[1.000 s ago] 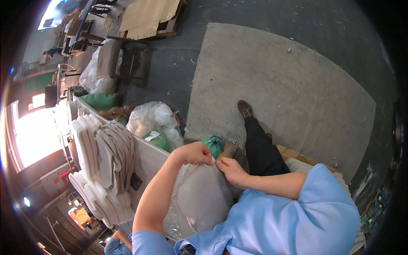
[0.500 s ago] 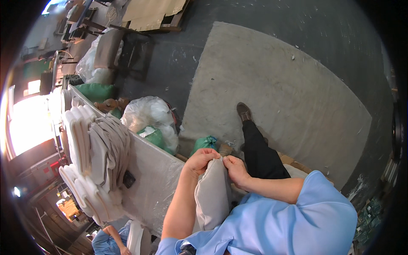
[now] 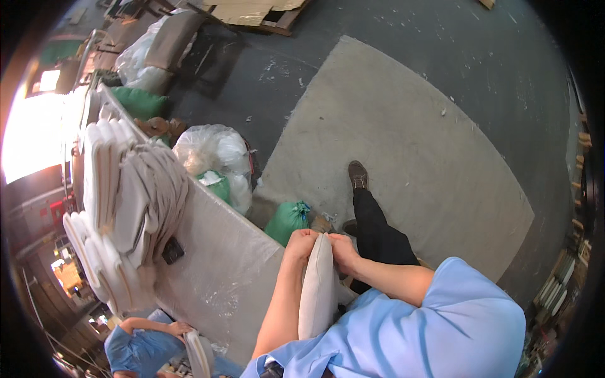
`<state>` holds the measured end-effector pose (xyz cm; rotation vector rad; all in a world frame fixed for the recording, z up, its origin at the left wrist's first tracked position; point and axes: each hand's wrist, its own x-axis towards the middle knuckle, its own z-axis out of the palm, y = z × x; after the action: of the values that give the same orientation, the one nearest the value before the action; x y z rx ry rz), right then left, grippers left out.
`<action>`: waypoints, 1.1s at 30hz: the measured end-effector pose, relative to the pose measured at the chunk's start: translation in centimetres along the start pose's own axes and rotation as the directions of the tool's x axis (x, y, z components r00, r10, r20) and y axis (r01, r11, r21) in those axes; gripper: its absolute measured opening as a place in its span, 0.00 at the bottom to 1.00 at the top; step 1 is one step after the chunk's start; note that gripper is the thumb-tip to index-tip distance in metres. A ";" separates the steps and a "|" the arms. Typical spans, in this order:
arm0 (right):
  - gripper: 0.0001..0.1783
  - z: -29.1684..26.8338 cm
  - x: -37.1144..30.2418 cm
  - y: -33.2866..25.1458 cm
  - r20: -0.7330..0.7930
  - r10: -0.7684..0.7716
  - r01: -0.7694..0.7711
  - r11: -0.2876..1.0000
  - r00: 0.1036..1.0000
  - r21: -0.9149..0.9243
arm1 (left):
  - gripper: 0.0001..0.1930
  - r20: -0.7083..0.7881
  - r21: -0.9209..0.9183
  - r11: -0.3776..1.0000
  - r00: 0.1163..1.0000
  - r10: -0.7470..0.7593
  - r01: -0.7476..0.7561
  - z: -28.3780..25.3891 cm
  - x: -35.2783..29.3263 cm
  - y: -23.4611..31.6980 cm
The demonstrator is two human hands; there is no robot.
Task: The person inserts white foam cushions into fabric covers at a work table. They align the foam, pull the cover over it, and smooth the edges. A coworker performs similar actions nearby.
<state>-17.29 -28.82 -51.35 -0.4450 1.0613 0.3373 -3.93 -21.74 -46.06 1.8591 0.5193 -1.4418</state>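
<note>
Upright against the front of my body stands a light grey cushion, seen nearly edge-on. My left hand grips its far top corner from the left side, fingers curled in. Opposite it, my right hand is closed on the same corner. Both hands almost meet there, and the fingertips are partly hidden. To the left is a grey table with a plastic-like sheet. On it lie a heap of grey fabric covers, stacked white pads and a small dark flat object.
Beyond the table edge sit a tied green sack and a clear plastic bag. A large greyish mat covers the floor ahead. At lower left, a person in blue handles a pale pad. A chair stands at far left.
The cushion has turned from showing its broad face to nearly edge-on, both hands still at its corner. My view has shifted, and more of the other person and their pad shows.
</note>
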 end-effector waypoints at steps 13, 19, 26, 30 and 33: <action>0.24 -2.3 -3.1 -3.3 0.088 0.160 -0.165 0.984 0.983 0.060 | 0.13 0.025 0.207 0.966 0.988 0.152 -0.154 3.7 -0.5 -1.3; 0.18 -1.7 -1.2 -2.9 -0.034 0.173 -0.172 0.985 0.984 0.031 | 0.13 -0.040 0.182 0.944 0.957 0.286 -0.274 3.4 1.0 -3.8; 0.12 0.1 -0.1 -3.4 -0.200 0.157 -0.198 0.959 0.967 -0.204 | 0.11 -0.071 0.365 0.824 0.869 0.490 -0.434 2.2 1.5 -6.4; 0.10 -2.6 2.7 -0.8 -0.161 0.166 -0.206 0.937 0.973 -0.281 | 0.10 0.021 0.428 0.835 0.927 0.374 -0.347 1.2 -0.1 -4.2; 0.09 -4.6 4.4 1.6 -0.090 0.151 -0.171 0.942 0.984 -0.290 | 0.10 -0.027 0.382 0.831 0.894 0.447 -0.404 0.4 -1.0 -1.7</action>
<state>-19.54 -29.53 -57.42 -0.6430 1.1197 0.6373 -5.68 -20.75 -45.62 2.1859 -0.1362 -1.1821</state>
